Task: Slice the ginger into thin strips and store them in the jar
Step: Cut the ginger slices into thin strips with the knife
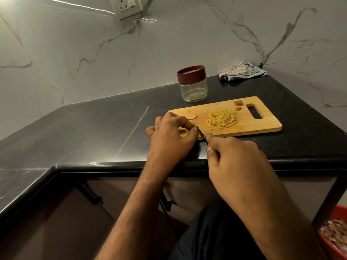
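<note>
Two hands at work: both sit over the near-left corner of the cutting board (244,117), which lies at the front edge of the black countertop (93,132).
Right hand (234,158): fingers curled round the handle of a small knife (200,130); only a sliver of green handle shows, and the blade angles away toward the board's left end.
Left hand (170,136): fingertips bunched and pinched down right beside the blade; what they hold is hidden under the hand, presumably a ginger slice.
Risk, fingers: fingertips lie touching or just beside the blade, so a slip on a thin, small piece could nick them.
Risk, board: cutting is done at the board's near corner close to the counter edge, so pressure there could shift the board or send pieces to the floor.
Ginger slice (192,116): one round slice lies uncut beyond the left hand, near the board's left end.
Ginger strips (221,119): a loose heap at mid-board; a sweep of the knife could scatter them.
Ginger offcuts (238,103): two knobbly scraps near the handle slot at the far-right end; risk of being mixed in with the strips.
Jar (192,85): glass, maroon lid on, standing past the board's far edge; appears almost empty, so storing seems not yet begun and the lid must come off first.
Cloth (242,71): striped, bunched in the far corner.
</note>
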